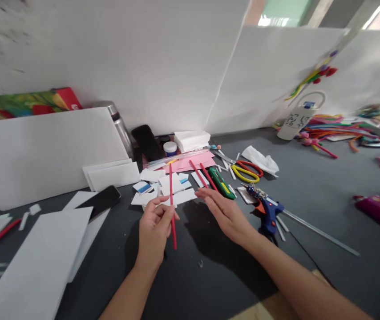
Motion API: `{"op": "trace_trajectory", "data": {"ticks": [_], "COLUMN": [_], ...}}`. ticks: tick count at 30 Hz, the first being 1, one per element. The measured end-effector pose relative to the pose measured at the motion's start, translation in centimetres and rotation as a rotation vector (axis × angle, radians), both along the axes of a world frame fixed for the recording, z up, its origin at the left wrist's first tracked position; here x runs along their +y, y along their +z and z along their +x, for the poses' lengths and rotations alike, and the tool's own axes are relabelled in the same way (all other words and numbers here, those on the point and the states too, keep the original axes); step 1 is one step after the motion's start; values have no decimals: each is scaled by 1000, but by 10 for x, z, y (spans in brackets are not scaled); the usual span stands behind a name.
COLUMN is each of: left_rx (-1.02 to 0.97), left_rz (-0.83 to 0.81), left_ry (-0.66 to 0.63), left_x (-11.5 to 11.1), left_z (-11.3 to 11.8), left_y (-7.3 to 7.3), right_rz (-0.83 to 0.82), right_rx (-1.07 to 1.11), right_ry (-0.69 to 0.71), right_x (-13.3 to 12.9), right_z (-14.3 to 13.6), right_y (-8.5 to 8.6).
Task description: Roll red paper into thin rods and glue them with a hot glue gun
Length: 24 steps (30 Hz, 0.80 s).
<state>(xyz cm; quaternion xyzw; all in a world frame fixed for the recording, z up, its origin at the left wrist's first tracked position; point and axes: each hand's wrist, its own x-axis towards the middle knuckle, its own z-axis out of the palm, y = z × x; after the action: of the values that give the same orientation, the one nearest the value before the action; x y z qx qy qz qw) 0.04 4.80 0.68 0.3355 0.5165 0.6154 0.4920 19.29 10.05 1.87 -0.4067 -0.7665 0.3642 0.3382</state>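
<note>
My left hand [156, 224] pinches a thin red stick [171, 184] near its middle, so the stick points away from me above the dark table. To its right, my right hand [225, 213] is open, palm turned inward, with the fingers stretched out and nothing seen in them. Just beyond those fingertips lie two more red sticks [207, 175] beside a green box cutter [221, 183]. White paper pieces [171, 183], some with blue patches, are spread behind the held stick.
On the right are a blue glue gun [269, 215] with a clear glue stick, yellow and red scissors [246, 172], a crumpled tissue [260, 161] and a purple glue gun [378, 209]. White boards [39, 258] and a black phone [101, 201] lie left. A white wall [136, 58] stands behind.
</note>
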Motion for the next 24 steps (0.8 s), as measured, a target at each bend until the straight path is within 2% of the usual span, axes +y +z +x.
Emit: {"op": "trace_trajectory", "data": {"ticks": [4, 6, 9, 12, 14, 16, 18, 19, 21, 22, 24], "left_rx": [80, 86, 77, 60, 49, 42, 43, 45, 47, 45, 41], "left_rz": [69, 78, 68, 62, 66, 73, 78, 81, 92, 98, 109], "left_ry": [125, 145, 153, 149, 159, 181, 210, 223, 258, 278, 309], "left_x": [1, 0, 2, 5, 6, 6, 5, 5, 4, 3, 3], "left_z": [-6, -7, -6, -7, -7, -8, -8, -9, -9, -10, -11], "left_y": [-2, -5, -9, -11, -11, -10, -9, -9, -8, -7, -6], "right_rz": [93, 146, 144, 168, 340, 543, 641, 629, 487, 410, 358], "right_rx": [-423, -599, -712, -736, -693, -608, -527, -520, -579, -621, -643], "right_ry": [120, 147, 307, 366, 408, 514, 600, 635, 610, 536, 411], "right_x": [-17, -31, -54, -76, -89, -99, -100, -96, -83, -77, -71], "right_z": [-15, -18, -14, -11, -15, -19, -19, -16, -7, -3, 0], "right_y": [-2, 2, 19, 26, 12, -10, -29, -32, -28, -21, -10]}}
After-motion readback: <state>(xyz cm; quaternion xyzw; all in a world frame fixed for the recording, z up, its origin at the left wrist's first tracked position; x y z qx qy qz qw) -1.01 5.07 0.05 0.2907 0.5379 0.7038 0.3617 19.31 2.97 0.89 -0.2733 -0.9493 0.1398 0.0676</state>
